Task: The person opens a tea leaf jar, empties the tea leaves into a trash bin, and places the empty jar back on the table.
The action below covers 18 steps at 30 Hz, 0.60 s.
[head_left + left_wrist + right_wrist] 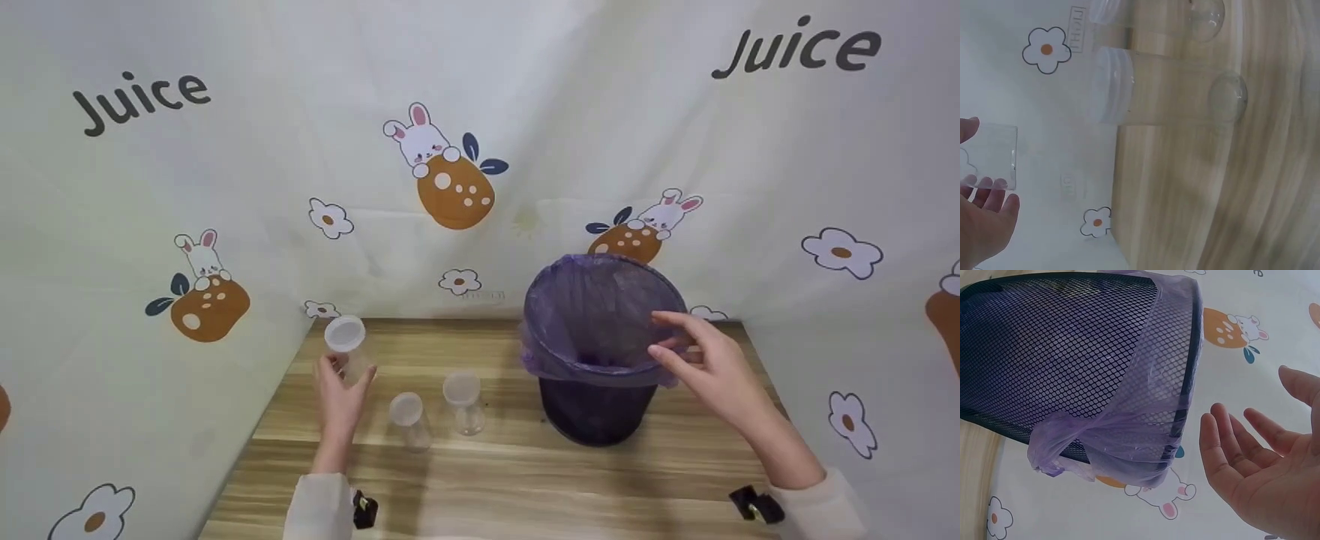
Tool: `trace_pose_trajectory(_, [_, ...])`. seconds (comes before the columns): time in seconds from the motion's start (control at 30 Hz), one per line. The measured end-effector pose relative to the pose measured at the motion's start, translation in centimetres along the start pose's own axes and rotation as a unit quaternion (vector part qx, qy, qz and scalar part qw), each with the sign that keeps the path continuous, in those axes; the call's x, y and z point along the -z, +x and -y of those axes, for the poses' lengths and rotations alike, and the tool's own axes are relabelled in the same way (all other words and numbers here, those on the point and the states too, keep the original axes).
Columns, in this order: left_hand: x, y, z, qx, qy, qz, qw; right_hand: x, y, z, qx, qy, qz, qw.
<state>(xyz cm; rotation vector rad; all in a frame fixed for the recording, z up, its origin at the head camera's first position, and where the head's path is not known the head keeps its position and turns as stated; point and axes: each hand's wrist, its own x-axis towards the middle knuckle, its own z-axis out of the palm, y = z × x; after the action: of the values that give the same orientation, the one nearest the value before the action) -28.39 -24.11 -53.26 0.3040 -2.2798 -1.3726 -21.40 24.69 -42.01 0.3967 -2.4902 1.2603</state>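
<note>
My left hand (pixel 343 397) grips a clear plastic jar with a whitish lid (pixel 346 333) at the left of the table. In the left wrist view, thumb and fingers hold the clear jar body (pixel 994 154) from both sides. Two more clear lidded jars stand to its right: a nearer one (pixel 409 412) and another (pixel 463 391) beside it. My right hand (pixel 709 360) is at the right rim of a black mesh trash bin (pixel 600 412) lined with a purple bag (pixel 551 315). Its fingers are loosely bent, with nothing between them.
The wood-grain table (pixel 495 495) carries everything. White cloth with printed rabbits, oranges and flowers (pixel 262 172) walls in the back and both sides. In the right wrist view, a bunched part of the purple bag (pixel 1055 439) hangs outside the bin.
</note>
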Motion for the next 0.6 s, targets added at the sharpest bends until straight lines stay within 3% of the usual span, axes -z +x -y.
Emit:
trace_pose_trajectory(0.13, [0.7,-0.4,2.0,0.025,0.070,0.003,0.9972,0.0,0.0,-0.1,-0.001,0.002,-0.001,1.0000])
trace_pose_trajectory(0.23, [1.1,-0.7,3.3,0.043,0.094,0.017,0.9945,-0.1,0.0,-0.2,-0.001,0.001,-0.001,1.0000])
trace_pose_trajectory(0.43, [1.4,-1.9,5.4,0.091,0.077,0.088,0.9889,-0.1,0.0,-0.3,-0.003,-0.001,0.002,1.0000])
trace_pose_trajectory(0.6, [1.0,-3.2,6.8,0.099,0.073,0.105,0.9868,0.0,0.0,-0.4,-0.003,-0.001,0.004,1.0000])
